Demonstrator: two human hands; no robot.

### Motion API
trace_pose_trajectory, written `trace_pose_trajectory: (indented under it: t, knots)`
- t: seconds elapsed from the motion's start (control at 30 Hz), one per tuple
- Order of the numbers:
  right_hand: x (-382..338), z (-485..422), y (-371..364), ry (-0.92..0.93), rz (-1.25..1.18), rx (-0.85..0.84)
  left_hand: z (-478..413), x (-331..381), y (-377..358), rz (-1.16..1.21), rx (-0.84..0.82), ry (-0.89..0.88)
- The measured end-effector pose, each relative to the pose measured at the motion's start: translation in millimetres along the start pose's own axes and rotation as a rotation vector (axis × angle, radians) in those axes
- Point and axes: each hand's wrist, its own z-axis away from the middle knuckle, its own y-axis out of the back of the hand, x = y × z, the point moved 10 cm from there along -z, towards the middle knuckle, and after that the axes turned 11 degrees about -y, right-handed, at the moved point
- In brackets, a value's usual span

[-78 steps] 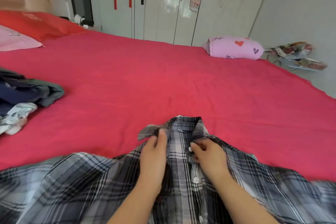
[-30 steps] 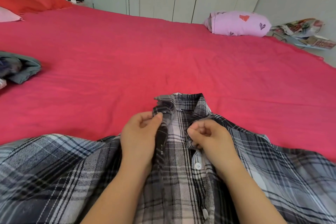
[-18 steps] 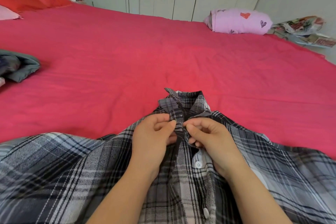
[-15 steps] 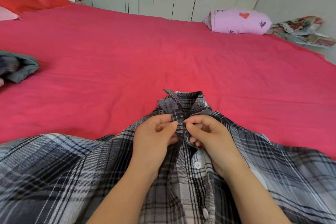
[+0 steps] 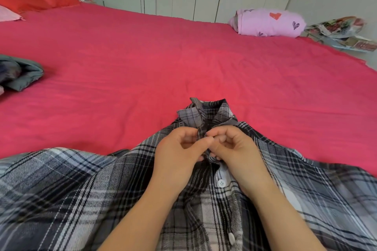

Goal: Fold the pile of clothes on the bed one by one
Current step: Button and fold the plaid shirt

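Plaid shirt (image 5: 81,189) lies front-up on the red bed sheet (image 5: 142,57), placket (image 5: 216,201) running from collar (image 5: 206,110) toward the person. Left hand (image 5: 179,153) and right hand (image 5: 234,148) pinch the placket edges together just below the collar.

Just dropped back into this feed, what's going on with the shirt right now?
A person has the plaid shirt spread front-up on the red bed. The left hand and right hand both pinch its front edges together just below the collar, apparently doing up the top button. A white button shows just below. No fold has been made yet. More clothes lie at the bed's left edge.
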Motion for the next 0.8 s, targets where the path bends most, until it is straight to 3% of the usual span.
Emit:
trace_pose_trajectory:
  t: [0.33, 0.57, 0.8]
  knots:
    - [-1, -1, 6, -0.001, 0.025, 0.063, -2, -8, 7, -0.067, 0.042, 0.016]
    - [-20, 6, 13, 0.176, 0.313, 0.239, -1, -5, 2, 0.023, 0.001, 0.051]
    - [-33, 15, 8, 0.287, 0.469, 0.273, -2, 3, 8, -0.182, 0.033, -0.033]
